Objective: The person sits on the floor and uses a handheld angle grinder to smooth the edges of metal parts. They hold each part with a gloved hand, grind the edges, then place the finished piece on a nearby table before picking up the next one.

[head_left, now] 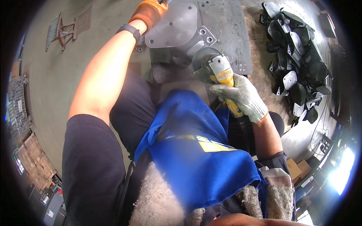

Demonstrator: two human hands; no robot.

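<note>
My right hand point(245, 97), in a pale knit glove, is wrapped round the body of a yellow angle grinder point(225, 75). The grinder's round disc point(205, 62) is beside the lower right of a dark grey metal bracket point(171, 24). This bracket has a broad rounded plate with small holes and a two-holed tab on its right. At the upper edge of the view, my left hand point(149, 14), in an orange glove, is closed on the bracket's far left side; its fingertips are partly hidden. The disc looks apart from the plate.
Under the bracket is a dark work surface point(230, 34). To the right, many similar brackets point(296, 56) lie heaped. A rusty metal stand point(62, 32) is on the floor at the far left, with a wire cage point(18, 105) and wooden boards point(36, 160) below. A blue apron point(188, 150) covers my lap.
</note>
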